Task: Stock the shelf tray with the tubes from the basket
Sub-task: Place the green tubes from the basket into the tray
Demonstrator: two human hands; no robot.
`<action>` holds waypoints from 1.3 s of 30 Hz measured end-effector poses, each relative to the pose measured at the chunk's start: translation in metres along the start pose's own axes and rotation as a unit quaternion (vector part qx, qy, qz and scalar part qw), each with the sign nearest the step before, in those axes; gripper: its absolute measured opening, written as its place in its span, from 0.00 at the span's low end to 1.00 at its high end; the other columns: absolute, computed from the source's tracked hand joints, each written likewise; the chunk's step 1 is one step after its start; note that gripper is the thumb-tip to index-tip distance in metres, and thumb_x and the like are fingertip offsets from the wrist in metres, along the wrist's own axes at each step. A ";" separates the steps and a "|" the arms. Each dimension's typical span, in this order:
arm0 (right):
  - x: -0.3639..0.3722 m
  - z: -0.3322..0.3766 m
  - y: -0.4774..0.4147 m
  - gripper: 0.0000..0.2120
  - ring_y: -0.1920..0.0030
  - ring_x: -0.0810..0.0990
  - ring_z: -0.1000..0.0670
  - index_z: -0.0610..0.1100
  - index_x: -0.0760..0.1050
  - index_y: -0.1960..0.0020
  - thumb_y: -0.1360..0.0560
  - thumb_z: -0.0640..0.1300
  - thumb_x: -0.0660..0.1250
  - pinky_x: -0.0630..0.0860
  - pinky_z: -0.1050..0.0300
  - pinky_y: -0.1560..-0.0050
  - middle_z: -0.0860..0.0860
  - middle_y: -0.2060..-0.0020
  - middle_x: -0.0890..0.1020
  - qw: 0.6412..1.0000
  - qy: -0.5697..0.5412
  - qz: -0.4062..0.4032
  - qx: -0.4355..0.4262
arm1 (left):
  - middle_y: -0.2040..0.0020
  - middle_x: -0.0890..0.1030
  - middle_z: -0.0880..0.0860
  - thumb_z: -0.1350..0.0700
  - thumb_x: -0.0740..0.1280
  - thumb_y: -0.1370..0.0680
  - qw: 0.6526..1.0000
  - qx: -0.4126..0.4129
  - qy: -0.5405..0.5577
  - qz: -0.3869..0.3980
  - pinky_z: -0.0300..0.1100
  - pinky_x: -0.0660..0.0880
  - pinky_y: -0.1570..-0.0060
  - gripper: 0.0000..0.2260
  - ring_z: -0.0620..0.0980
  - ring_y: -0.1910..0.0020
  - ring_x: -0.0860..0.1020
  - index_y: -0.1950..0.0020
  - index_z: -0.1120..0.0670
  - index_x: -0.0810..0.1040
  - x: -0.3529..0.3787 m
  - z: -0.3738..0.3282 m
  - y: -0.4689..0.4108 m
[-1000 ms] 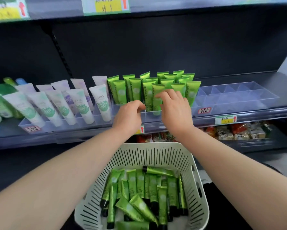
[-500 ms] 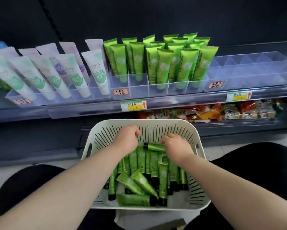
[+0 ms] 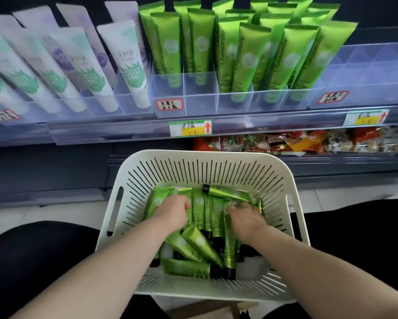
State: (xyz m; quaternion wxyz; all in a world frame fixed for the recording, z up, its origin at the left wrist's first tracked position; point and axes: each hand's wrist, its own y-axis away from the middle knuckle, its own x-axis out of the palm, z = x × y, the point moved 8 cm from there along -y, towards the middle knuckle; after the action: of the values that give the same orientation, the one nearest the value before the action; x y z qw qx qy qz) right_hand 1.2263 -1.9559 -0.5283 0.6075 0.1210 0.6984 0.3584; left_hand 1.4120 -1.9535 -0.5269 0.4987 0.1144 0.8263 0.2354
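Dark shop shelving fills the view above the basket (image 3: 193,155), which sits low and central between the person's dark-clad legs (image 3: 32,261). Straight above the basket, on the shelf (image 3: 124,132), stands the clear tray (image 3: 200,104), most of its cells already filled with upright green tubes (image 3: 248,61). Up and to the left of the basket lean white tubes (image 3: 126,65) in a tray of their own. Loose stock (image 3: 198,240), many more green tubes, lies jumbled on the basket's floor, caps pointing several ways.

Both hands are down inside the basket. The left hand (image 3: 172,212) is at the far left of the pile, its fingers curled down round the tubes beneath it. The right hand (image 3: 246,217) lies flatter at the far right of the pile. Its fingertips are buried among the tubes, so I cannot tell whether it grips anything.

The step in hand looks like gathering the next batch, so the job is partly done, with plenty left in the basket. The next move calls for a firm hold on a tube or two, a lift clear of the basket's rim, and a turn to cap-down. Then each goes up into the tray, where the two front cells above the basket's left half look unfilled.
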 end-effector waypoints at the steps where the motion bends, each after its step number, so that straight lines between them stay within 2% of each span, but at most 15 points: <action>1: -0.003 -0.001 -0.001 0.27 0.32 0.64 0.42 0.44 0.61 0.28 0.26 0.41 0.64 0.64 0.46 0.34 0.43 0.34 0.70 1.000 0.002 -0.009 0.004 | 0.41 0.79 0.53 0.68 0.63 0.23 1.000 -0.001 0.001 0.000 0.47 0.74 0.39 0.15 0.52 0.41 0.76 0.41 0.54 0.79 0.003 0.000 -0.001; 4: -0.012 -0.006 -0.005 0.23 0.34 0.66 0.43 0.44 0.67 0.32 0.25 0.45 0.66 0.66 0.46 0.34 0.45 0.35 0.72 1.000 -0.014 -0.018 0.011 | 0.40 0.78 0.52 0.67 0.63 0.23 1.000 -0.002 0.003 0.013 0.46 0.73 0.38 0.15 0.52 0.39 0.76 0.41 0.53 0.79 0.010 -0.003 -0.001; 6: -0.016 -0.008 -0.004 0.22 0.35 0.69 0.43 0.46 0.70 0.32 0.25 0.45 0.67 0.70 0.49 0.37 0.46 0.36 0.73 0.997 -0.076 -0.004 0.009 | 0.41 0.78 0.53 0.67 0.63 0.22 1.000 -0.003 0.005 0.017 0.46 0.74 0.39 0.14 0.51 0.40 0.76 0.41 0.54 0.79 0.012 -0.003 -0.002; 9: -0.021 -0.006 0.004 0.19 0.42 0.76 0.46 0.47 0.71 0.34 0.24 0.43 0.67 0.75 0.56 0.45 0.47 0.39 0.76 0.982 -0.190 0.017 0.000 | 0.40 0.79 0.54 0.67 0.63 0.23 1.000 -0.008 -0.005 0.021 0.45 0.75 0.40 0.15 0.52 0.41 0.77 0.40 0.54 0.79 0.012 -0.006 -0.001; 13: -0.043 -0.005 0.023 0.16 0.50 0.79 0.47 0.49 0.70 0.37 0.23 0.41 0.66 0.74 0.57 0.56 0.48 0.44 0.78 0.978 -0.205 -0.022 -0.025 | 0.39 0.78 0.55 0.68 0.63 0.24 0.997 -0.021 -0.050 0.047 0.43 0.75 0.43 0.18 0.53 0.43 0.78 0.37 0.56 0.77 0.022 -0.009 0.006; 17: -0.073 -0.013 0.041 0.14 0.53 0.79 0.49 0.52 0.71 0.41 0.24 0.42 0.67 0.79 0.53 0.54 0.50 0.47 0.80 0.968 -0.226 -0.104 -0.034 | 0.48 0.78 0.51 0.66 0.65 0.24 0.992 -0.042 -0.093 0.071 0.43 0.78 0.48 0.14 0.50 0.53 0.77 0.39 0.57 0.77 0.036 -0.008 0.012; 22: -0.083 -0.023 0.051 0.13 0.55 0.80 0.50 0.53 0.73 0.39 0.23 0.45 0.66 0.80 0.52 0.55 0.53 0.49 0.81 0.955 -0.250 -0.160 -0.026 | 0.50 0.79 0.51 0.59 0.69 0.24 0.989 -0.069 -0.099 0.090 0.42 0.79 0.51 0.11 0.49 0.53 0.79 0.42 0.55 0.78 0.037 -0.010 0.020; 26: -0.087 -0.026 0.055 0.11 0.57 0.79 0.51 0.52 0.74 0.41 0.23 0.45 0.64 0.79 0.52 0.56 0.53 0.52 0.81 0.949 -0.255 -0.183 -0.025 | 0.46 0.78 0.51 0.55 0.68 0.22 0.995 -0.038 -0.027 0.087 0.42 0.75 0.49 0.07 0.51 0.48 0.77 0.45 0.52 0.79 0.029 -0.019 0.025; 28: -0.097 -0.025 0.061 0.12 0.52 0.79 0.50 0.51 0.74 0.40 0.23 0.44 0.64 0.78 0.52 0.52 0.53 0.49 0.80 0.944 -0.255 -0.208 -0.032 | 0.49 0.78 0.51 0.57 0.65 0.21 0.998 -0.007 0.026 0.054 0.41 0.73 0.53 0.02 0.51 0.51 0.77 0.49 0.52 0.76 0.015 -0.028 0.029; 32: -0.123 -0.028 0.078 0.12 0.48 0.77 0.49 0.50 0.75 0.40 0.23 0.43 0.63 0.77 0.50 0.49 0.52 0.45 0.77 0.928 -0.259 -0.265 -0.040 | 0.58 0.78 0.47 0.57 0.65 0.21 0.992 0.051 0.091 -0.064 0.42 0.72 0.61 0.05 0.50 0.58 0.77 0.56 0.49 0.73 -0.037 -0.050 0.039; 35: -0.145 -0.029 0.087 0.13 0.46 0.77 0.48 0.51 0.74 0.39 0.23 0.43 0.63 0.76 0.51 0.48 0.52 0.44 0.77 0.922 -0.243 -0.300 -0.044 | 0.58 0.79 0.45 0.55 0.64 0.20 0.980 0.082 0.121 -0.133 0.43 0.75 0.61 0.03 0.50 0.60 0.80 0.53 0.48 0.75 -0.078 -0.067 0.049; 39: -0.181 -0.032 0.112 0.14 0.44 0.77 0.47 0.51 0.74 0.39 0.24 0.44 0.64 0.75 0.51 0.47 0.52 0.45 0.78 0.905 -0.220 -0.362 -0.047 | 0.59 0.80 0.44 0.55 0.64 0.20 0.955 0.133 0.121 -0.237 0.43 0.74 0.57 0.04 0.48 0.60 0.78 0.50 0.46 0.78 -0.142 -0.098 0.071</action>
State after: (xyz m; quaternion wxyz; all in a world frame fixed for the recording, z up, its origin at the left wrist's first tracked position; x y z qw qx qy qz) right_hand 1.2090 -1.9967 -0.3176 0.8387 -0.0930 0.5250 0.1108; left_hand 1.3903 -1.9800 -0.3431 0.4170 -0.0484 0.9076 0.0101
